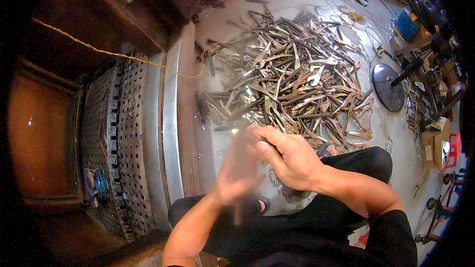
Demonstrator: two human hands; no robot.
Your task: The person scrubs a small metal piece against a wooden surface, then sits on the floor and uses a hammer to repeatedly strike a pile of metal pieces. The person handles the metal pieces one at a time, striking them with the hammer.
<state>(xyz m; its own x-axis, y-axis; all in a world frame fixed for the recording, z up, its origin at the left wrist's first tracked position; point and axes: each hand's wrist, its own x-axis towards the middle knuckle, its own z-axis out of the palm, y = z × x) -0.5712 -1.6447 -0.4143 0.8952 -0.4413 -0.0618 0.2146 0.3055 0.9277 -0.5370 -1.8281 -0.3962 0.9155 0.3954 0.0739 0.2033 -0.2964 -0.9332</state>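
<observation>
My right hand (293,159) is closed, its fingers curled toward my left hand, in front of the pile. What it grips, if anything, is hidden behind the fingers. My left hand (241,170) meets it at the fingertips; it is smeared by motion, so its fingers do not show clearly. Just beyond both hands, a big heap of metal hand tools (297,79) lies on the floor. Many look like pliers or plier halves, mixed with dark bars, some shiny and some brownish.
Close on my left stands a metal machine with a perforated plate (133,143) and a pale steel edge (171,118). A yellow twisted cord (148,62) crosses it. To the right are a round black disc (387,87), a cardboard box (432,148) and a blue basket (406,25).
</observation>
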